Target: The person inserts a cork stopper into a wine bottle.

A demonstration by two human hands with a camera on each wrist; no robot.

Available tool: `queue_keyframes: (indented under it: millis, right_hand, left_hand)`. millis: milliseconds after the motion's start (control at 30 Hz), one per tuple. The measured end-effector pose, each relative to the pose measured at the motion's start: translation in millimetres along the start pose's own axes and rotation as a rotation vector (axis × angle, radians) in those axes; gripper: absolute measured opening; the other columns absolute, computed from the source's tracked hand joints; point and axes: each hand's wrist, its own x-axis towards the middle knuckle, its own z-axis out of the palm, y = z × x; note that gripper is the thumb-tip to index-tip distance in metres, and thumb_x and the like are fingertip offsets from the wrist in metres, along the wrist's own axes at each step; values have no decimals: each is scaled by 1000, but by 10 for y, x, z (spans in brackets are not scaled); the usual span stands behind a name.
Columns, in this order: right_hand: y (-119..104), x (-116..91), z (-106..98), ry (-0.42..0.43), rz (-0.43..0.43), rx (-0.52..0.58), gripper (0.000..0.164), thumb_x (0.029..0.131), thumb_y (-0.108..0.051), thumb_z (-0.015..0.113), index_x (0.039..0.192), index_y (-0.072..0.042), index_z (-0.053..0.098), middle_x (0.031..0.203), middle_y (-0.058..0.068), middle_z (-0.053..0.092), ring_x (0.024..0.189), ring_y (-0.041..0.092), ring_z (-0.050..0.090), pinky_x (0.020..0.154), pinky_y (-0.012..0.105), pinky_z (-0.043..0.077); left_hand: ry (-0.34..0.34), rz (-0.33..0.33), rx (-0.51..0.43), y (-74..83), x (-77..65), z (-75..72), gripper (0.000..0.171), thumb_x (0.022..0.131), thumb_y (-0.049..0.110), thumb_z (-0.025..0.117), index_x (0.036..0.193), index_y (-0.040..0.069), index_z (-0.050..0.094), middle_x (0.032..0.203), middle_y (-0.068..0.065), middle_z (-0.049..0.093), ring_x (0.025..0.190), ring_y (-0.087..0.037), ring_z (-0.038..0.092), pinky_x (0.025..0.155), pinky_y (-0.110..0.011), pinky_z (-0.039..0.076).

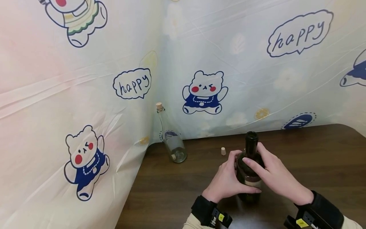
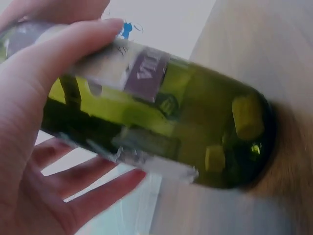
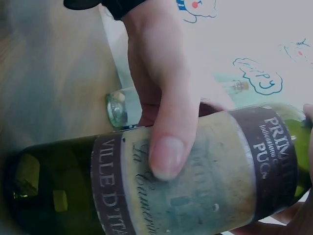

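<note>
A dark green wine bottle (image 1: 252, 183) stands upright on the table with an open mouth. My left hand (image 1: 227, 181) grips its body, the thumb lying across the label. Higher up, my right hand (image 1: 278, 175) holds the bottle around its shoulder, just below the neck. Inside the glass, near the base, a larger cork (image 2: 247, 116) and a smaller cork (image 2: 215, 157) show through in the left wrist view. The worn paper label (image 3: 195, 171) faces the right wrist camera. Behind the bottle, a small loose cork (image 1: 223, 151) stands on the table.
A clear glass bottle (image 1: 175, 143) with a cork stopper (image 1: 159, 106) stands at the table's back left corner, and a cork lies inside it. The brown wooden table (image 1: 314, 159) borders a printed cloth (image 1: 243, 95) hanging behind and along the left.
</note>
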Motion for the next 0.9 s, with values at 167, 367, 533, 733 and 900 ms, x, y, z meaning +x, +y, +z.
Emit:
queue_keyframes:
  millis: [167, 367, 533, 733, 900]
  right_hand:
    - [16, -9, 35, -4, 8, 34, 48, 109, -32, 51, 150, -16, 34, 133, 9, 56, 114, 24, 64, 81, 35, 57]
    - [5, -20, 37, 0, 21, 10, 53, 109, -34, 50, 154, -13, 30, 140, 13, 52, 122, 31, 58, 87, 51, 53]
    - [3, -15, 31, 3, 22, 3, 49, 109, -35, 49, 151, -13, 34, 136, 9, 55, 124, 27, 56, 90, 52, 50]
    - [-1, -29, 19, -6, 60, 20, 64, 109, -37, 50, 158, -4, 26, 154, 21, 39, 141, 39, 39, 102, 63, 39]
    - [2, -23, 26, -23, 81, 54, 68, 108, -39, 50, 160, -4, 23, 160, 23, 30, 145, 41, 30, 106, 66, 33]
  left_hand:
    - [-159, -85, -67, -177, 17, -110, 79, 70, 38, 96, 136, 36, 50, 105, 20, 66, 91, 0, 64, 79, -22, 53]
    - [-258, -249, 106, -398, 96, -386, 74, 71, 42, 95, 135, 27, 60, 118, 6, 66, 105, -13, 64, 83, -25, 52]
    - [-74, -315, 233, -607, 288, -495, 69, 80, 34, 89, 139, 17, 58, 130, -6, 63, 118, -25, 60, 93, -36, 51]
    - [80, -339, 305, -902, 534, -301, 69, 90, 30, 81, 149, 13, 49, 143, -9, 55, 129, -25, 52, 103, -44, 46]
    - [60, -365, 321, -1133, 641, -119, 65, 96, 19, 74, 154, 12, 45, 147, -10, 52, 133, -28, 51, 105, -44, 44]
